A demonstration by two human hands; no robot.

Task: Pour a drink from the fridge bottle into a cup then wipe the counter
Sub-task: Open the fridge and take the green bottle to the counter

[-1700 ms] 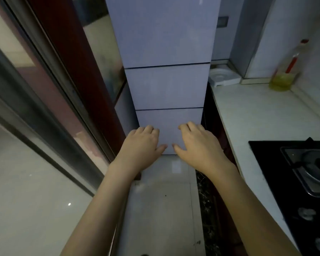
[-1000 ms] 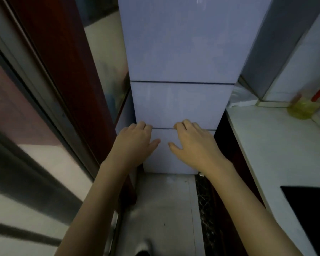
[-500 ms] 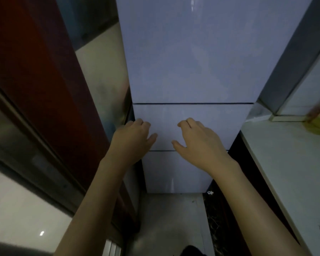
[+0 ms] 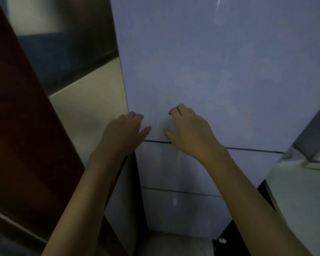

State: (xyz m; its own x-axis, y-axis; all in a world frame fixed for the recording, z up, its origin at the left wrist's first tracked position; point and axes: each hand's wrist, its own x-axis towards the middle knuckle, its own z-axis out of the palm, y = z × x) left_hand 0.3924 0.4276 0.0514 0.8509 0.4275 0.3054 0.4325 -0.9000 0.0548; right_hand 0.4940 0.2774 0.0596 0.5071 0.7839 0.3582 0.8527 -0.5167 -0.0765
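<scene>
I've closed in, and my hands have climbed from the lower drawers [image 4: 181,206] to the fridge's top door [image 4: 220,71]: left hand [image 4: 125,133] at its left edge, right hand [image 4: 189,131] beside it, both loosely curled, gripping nothing. The door is shut; the bottle is unseen, presumably inside.

floor [image 4: 174,245]: btm centre; yr fridge [image 4: 211,71] stands directly on it.
counter [image 4: 303,200]: yr right, just beside fridge; pale top.
</scene>
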